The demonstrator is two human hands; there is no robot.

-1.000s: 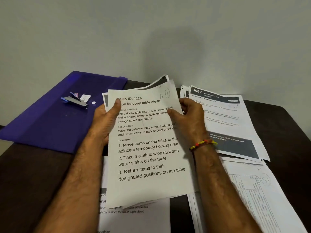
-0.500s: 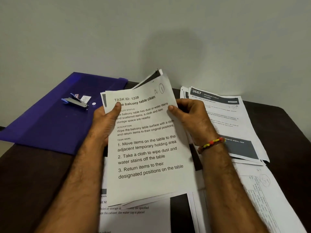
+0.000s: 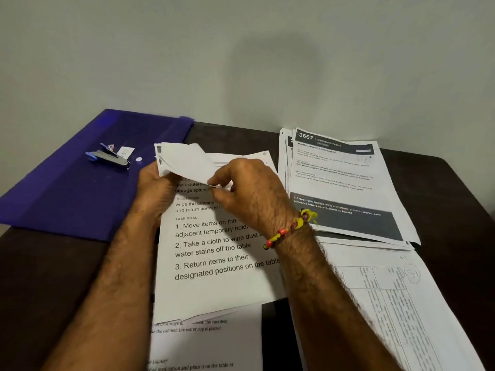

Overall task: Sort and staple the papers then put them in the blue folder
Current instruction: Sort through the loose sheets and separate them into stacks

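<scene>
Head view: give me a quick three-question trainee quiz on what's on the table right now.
1. True or false: the stapler lies on the blue folder.
2. What does the right hand do?
A. Grips the stapler
B. Pinches the folded-over top corner of the held sheets
C. Rests flat on the table
3. Fill in: the stack headed "3667" lies to the ____ of the held sheets.

Key:
1. True.
2. B; the left hand grips the sheets' left edge.
3. Right.
</scene>
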